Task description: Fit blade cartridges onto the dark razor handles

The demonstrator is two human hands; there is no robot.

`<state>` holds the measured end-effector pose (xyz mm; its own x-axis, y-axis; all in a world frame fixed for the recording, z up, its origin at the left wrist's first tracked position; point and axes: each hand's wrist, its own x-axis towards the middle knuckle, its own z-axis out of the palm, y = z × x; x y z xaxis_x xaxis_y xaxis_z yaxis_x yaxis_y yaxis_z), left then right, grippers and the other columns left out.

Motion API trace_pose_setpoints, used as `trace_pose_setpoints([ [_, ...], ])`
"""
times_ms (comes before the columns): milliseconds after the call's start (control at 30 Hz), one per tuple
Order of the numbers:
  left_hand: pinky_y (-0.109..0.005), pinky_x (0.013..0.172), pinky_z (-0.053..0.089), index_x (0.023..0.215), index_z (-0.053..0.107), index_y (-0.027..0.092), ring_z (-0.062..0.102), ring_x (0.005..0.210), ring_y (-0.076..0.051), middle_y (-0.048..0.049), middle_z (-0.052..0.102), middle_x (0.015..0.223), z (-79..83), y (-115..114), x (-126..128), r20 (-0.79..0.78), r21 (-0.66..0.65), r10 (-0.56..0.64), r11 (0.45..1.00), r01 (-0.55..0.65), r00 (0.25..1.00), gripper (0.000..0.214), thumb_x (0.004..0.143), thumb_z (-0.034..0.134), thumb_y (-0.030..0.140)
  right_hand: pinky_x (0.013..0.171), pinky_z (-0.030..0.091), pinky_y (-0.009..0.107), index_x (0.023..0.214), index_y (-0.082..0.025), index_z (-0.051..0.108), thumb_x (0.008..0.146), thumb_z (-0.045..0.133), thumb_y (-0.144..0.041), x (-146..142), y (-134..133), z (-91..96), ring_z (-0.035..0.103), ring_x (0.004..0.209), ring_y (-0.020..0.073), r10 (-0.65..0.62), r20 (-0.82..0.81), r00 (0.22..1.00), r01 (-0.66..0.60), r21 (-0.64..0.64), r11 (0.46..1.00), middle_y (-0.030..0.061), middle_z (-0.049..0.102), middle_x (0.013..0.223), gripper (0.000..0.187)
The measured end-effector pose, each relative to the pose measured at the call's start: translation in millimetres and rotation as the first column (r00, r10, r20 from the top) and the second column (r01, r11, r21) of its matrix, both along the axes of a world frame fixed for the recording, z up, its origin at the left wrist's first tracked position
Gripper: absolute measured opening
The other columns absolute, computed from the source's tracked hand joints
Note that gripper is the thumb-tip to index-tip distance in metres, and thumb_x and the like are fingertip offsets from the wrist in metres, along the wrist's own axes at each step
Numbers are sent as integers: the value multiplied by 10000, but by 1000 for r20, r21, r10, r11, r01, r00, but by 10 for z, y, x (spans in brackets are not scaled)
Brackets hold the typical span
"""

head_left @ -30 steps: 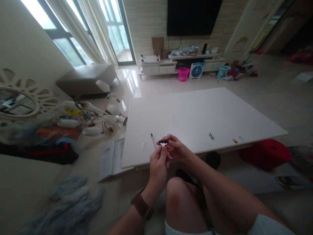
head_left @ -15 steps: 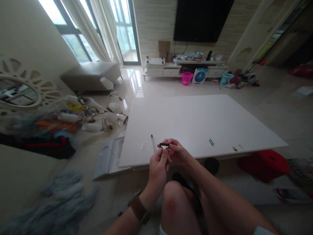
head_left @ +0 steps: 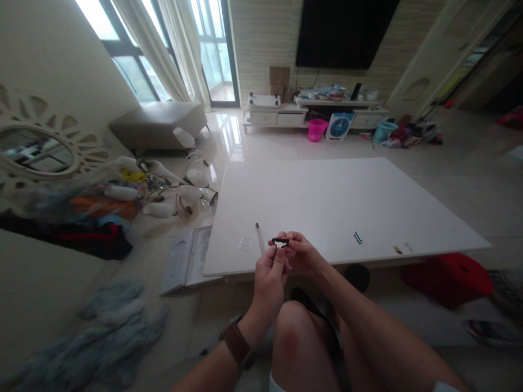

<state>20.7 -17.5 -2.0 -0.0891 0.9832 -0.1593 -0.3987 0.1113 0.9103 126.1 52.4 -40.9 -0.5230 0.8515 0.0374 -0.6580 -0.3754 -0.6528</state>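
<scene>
Just over the near edge of the white table (head_left: 310, 201), a small T-shaped piece (head_left: 280, 243) has a black bar on top and a silver part below; its kind is unclear. My left hand (head_left: 270, 277) is closed round its lower part, thumb on the silver. My right hand (head_left: 303, 252) pinches the black bar's right end. Left of the hands lies a thin clear stick with a dark tip (head_left: 260, 238), beside a clear plastic tray (head_left: 245, 243). A small green-and-silver item (head_left: 358, 237) rests to the right, farther along a small brown-and-black piece (head_left: 397, 250).
A lamp with several white shades (head_left: 192, 191) stands on the floor left of the table, near an opened white box (head_left: 180, 261). A red stool (head_left: 453, 280) is by the right near edge. My knee (head_left: 292, 326) is under my arms.
The whole view has shifted slightly, so things appear a little farther right. Both hands keep the same grip on the small black-and-silver piece.
</scene>
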Motion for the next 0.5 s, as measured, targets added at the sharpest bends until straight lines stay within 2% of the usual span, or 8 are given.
trace_pose_setpoints([
  [167, -180, 371, 206, 688, 526, 171, 323, 395, -53, 66, 411, 503, 8, -9, 2, -6, -7, -13, 1000, 13, 1000, 520, 795, 665, 660, 676, 547, 231, 687, -195, 725, 684, 878, -251, 31, 17, -32, 705, 906, 183, -1, 37, 999, 0, 6, 1000, 15, 692, 872, 163],
  [333, -184, 372, 198, 711, 532, 172, 311, 398, -51, 68, 413, 522, -17, -16, 15, -21, -7, -7, 1000, 7, 1000, 505, 810, 655, 652, 751, 554, 254, 681, -179, 724, 680, 885, -257, 64, 32, -6, 712, 962, 205, 3, 66, 998, -6, 39, 999, 22, 697, 880, 178],
  [500, -189, 382, 205, 653, 488, 179, 305, 405, -53, 67, 393, 506, -50, -16, 13, -65, 0, -18, 1000, 18, 998, 526, 824, 636, 653, 796, 547, 295, 657, -176, 727, 675, 886, -271, 103, 34, 87, 712, 950, 214, -11, 107, 994, 2, 86, 996, 35, 713, 864, 186],
])
